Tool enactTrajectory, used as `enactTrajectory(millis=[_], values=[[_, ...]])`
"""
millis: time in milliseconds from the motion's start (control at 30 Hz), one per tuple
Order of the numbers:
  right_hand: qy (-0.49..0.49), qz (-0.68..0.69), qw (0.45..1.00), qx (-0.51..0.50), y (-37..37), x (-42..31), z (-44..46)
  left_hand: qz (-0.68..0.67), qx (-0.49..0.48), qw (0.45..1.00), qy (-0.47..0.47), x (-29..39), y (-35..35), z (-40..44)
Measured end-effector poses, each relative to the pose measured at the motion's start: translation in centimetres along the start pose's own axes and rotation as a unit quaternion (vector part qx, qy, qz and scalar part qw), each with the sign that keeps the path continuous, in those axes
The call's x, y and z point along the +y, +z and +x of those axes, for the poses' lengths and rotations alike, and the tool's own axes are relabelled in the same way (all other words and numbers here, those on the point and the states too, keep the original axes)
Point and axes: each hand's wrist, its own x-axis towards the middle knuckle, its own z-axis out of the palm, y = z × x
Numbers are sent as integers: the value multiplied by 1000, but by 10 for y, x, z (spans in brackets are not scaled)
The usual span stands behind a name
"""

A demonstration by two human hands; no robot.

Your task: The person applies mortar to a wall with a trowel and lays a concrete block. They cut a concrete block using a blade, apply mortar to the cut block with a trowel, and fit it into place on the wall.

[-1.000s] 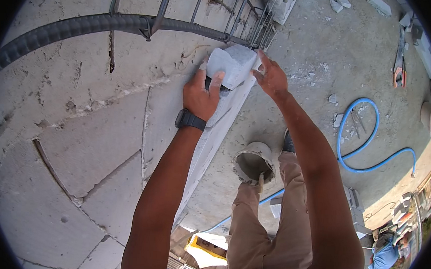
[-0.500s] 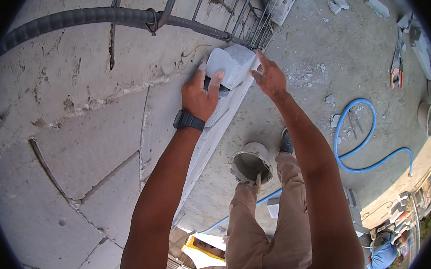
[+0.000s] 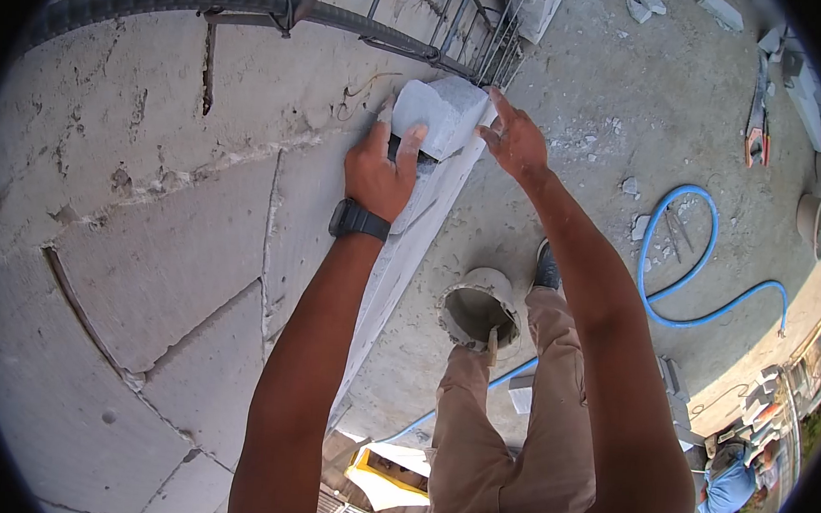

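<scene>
My left hand (image 3: pixel 380 175), with a dark watch on its wrist, grips the near side of a pale grey block (image 3: pixel 440 115), thumb on its face. The block sits on top of the narrow block wall (image 3: pixel 403 233), close to the steel bars (image 3: pixel 414 40). At the block's right side, my right hand (image 3: pixel 514 141) has its fingers spread by the wall's outer edge; nothing is seen in it. A dark gap shows under the block beside my left thumb.
A mortar bucket (image 3: pixel 479 308) stands on the floor by my legs. A blue hose (image 3: pixel 650 262) curls to the right, with red-handled pliers (image 3: pixel 757 137) beyond. A person in blue (image 3: pixel 728 490) is at the lower right. Large concrete slabs (image 3: pixel 145 287) lie left.
The view has shifted slightly, so the steel bars appear at a different angle. Both hands stay nearly where they were around the block.
</scene>
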Motion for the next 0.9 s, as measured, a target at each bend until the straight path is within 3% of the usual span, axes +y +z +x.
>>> enactTrajectory(millis=[100, 800, 900], values=[[0, -4, 1000, -1, -2, -2, -1, -7, 30, 999, 19, -2, 3, 0], [3, -13, 1000, 6, -2, -2, 0, -12, 1, 1000, -17, 1, 0, 1], [24, -16, 1000, -5, -3, -4, 0, -31, 47, 998, 33, -1, 3, 2]])
